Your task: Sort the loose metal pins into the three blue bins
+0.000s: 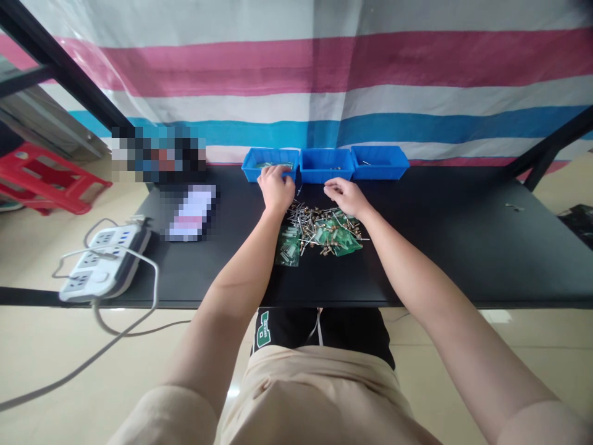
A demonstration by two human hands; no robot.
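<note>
Head view looks down on a long black table (pixel 463 247) that fills the middle of the room, with a striped tarp (pixel 324 68) hanging behind it in pink, white and blue bands. Plenty of bare black surface runs off to the right of the work, right up to the front edge and the far right end; on the left there is less room, because a white power strip (pixel 104 262) sits half over the left front corner with its grey cable looping down off the edge. A red plastic stool (pixel 46 179) stands on the floor beyond that corner.

Along the back edge, three blue bins (pixel 324 164) sit side by side, touching each other, hard against the tarp. The leftmost blue bin (pixel 269 162) is where the left hand (pixel 275 187) is now: fingers curled over its front rim, knuckles up, loosely bent; whether anything is pinched inside them I cannot tell.

Just in front of the bins lies the pile of small metal parts (pixel 319 230), mixed pins and brassy bits with clear green-tinted bags, spread out between the two forearms. The right hand (pixel 345 196) rests at the far edge of that pile, palm down, fingers drawn together and tipped toward the parts, touching them, just short of the middle bin (pixel 327 165). Nothing visibly lifted in it.
</note>
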